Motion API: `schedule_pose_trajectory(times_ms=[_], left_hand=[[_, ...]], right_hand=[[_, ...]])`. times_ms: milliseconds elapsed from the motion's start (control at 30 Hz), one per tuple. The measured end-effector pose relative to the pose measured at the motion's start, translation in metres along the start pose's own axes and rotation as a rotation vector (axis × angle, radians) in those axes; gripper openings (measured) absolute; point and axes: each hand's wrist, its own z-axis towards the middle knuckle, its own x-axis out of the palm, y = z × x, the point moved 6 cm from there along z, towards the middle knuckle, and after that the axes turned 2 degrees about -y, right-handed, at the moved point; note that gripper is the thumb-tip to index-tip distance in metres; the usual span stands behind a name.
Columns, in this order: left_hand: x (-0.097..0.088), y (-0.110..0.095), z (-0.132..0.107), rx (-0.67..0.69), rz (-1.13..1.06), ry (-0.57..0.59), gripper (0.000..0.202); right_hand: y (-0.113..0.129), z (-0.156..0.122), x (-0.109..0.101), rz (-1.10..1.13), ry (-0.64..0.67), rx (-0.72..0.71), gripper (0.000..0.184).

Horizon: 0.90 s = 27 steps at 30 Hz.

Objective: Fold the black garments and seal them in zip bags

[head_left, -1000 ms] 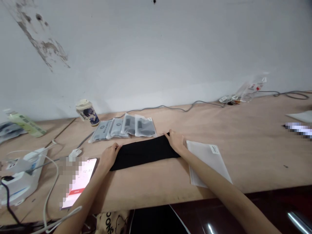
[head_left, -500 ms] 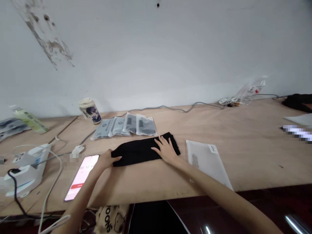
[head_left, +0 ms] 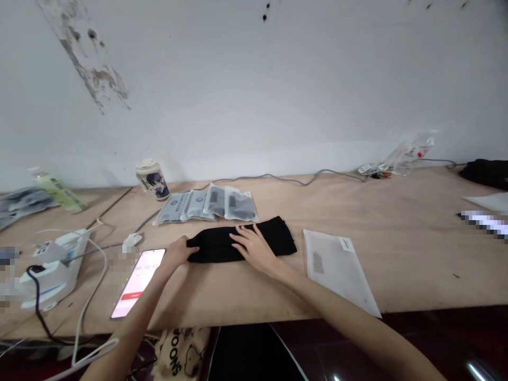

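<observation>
The right fingers [head_left: 250,244] are pressing spread flat on the folded black cloth [head_left: 273,238], and the left fingers [head_left: 183,248] are curling against its end on the worktop [head_left: 397,264]. Uneven pressure could be loosening the fold, or nudging the cloth toward the nearby phone [head_left: 138,283].

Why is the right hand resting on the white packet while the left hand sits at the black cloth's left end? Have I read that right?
Not quite: the head view shows the right hand resting on the folded black cloth, not on the white packet, which lies apart to its right. The left hand is at the cloth's left end, as you said.
</observation>
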Motion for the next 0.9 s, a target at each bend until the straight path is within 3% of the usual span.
schedule_pose_trajectory(times_ms=[133,267,467,533,633,733,900], left_hand=[[-0.012,-0.009,-0.005,0.020,0.166,-0.125,0.033],[-0.022,-0.003,-0.003,0.001,0.055,-0.114,0.048],[-0.005,-0.004,0.000,-0.009,-0.241,0.135,0.043],[-0.002,-0.005,-0.003,-0.021,-0.220,0.131,0.046],[-0.009,-0.003,-0.004,-0.005,-0.094,0.015,0.054],[-0.017,0.003,-0.003,-0.008,0.001,-0.047,0.048],[-0.006,0.005,-0.003,-0.036,-0.040,0.053,0.039]], right_hand=[[0.024,0.008,0.019,0.089,0.149,-0.112,0.039],[0.022,0.006,0.027,0.177,0.271,-0.103,0.042],[0.027,0.017,0.026,0.209,0.225,-0.020,0.044],[0.032,0.021,0.033,0.164,0.236,0.023,0.042],[0.035,0.026,0.040,0.094,0.284,0.136,0.043],[0.034,0.030,0.039,0.069,0.349,0.192,0.050],[0.043,0.038,0.036,0.070,0.251,0.007,0.046]])
